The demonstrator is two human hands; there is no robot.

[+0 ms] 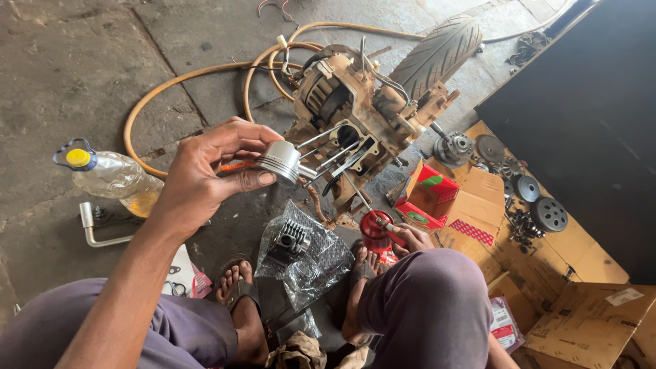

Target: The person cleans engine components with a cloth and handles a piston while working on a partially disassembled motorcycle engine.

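The left hand (205,174) held a bright metal piston (280,162) up in the air, pinched by its crown and skirt between thumb and fingers, just short of the studs of the bare engine crankcase (355,119) that sat on the concrete floor (82,75). The right hand (410,238) was closed around a red oil can (374,231) down beside the knee, below and slightly right of the crankcase, its thin spout angled up toward the piston.

To do this well, the piston wanted a steady grip clear of the ring grooves, with the spout brought close over them so the oil landed on the rings and skirt rather than the floor, and the piston turned for an even film.

As for containers: a crumpled clear plastic bag (307,256) lay below the crankcase with a finned cylinder block (290,239) resting on it. A red-and-green parts box (430,195) stood open to the crankcase's lower right; what it held could not be made out. A clear plastic bottle (113,178) with a yellow cap lay far to the left, a little amber liquid in it. Flattened cardboard (547,253) to the right carried clutch and pulley parts.
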